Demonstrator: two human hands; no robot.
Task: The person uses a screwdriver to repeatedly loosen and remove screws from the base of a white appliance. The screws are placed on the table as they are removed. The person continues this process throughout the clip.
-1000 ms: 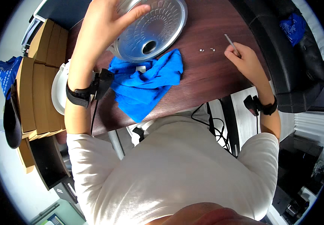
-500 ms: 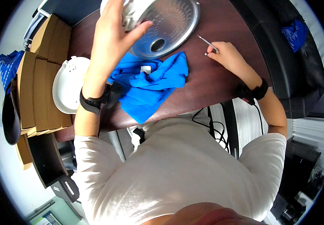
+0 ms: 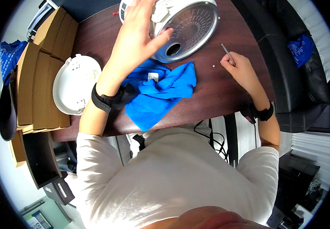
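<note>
A white appliance part (image 3: 195,3) with a round, shiny metal plate (image 3: 195,28) stands tilted on the far side of the table. The plate has an oval dark hole and rings of small marks. My left hand (image 3: 138,32) grips the white part, with the thumb beside the metal plate; some fingertips are out of view. In my closed right hand (image 3: 241,68) is a slim grey metal rod (image 3: 227,52), perhaps a screwdriver, its free end pointing away from me. A tiny shiny screw-like piece (image 3: 213,66) lies on the table left of that hand.
A crumpled blue cloth (image 3: 153,97) lies at the table's near edge. Left of it rests a white round plastic cover (image 3: 71,89), beside stacked brown cardboard boxes (image 3: 42,87). The dark red table (image 3: 207,86) borders a black sofa (image 3: 279,61) on the right.
My right hand has drawn slightly right, away from the small shiny piece, and the rod has turned more upright. My left hand still grips the white part. The whole view has shifted slightly.
</note>
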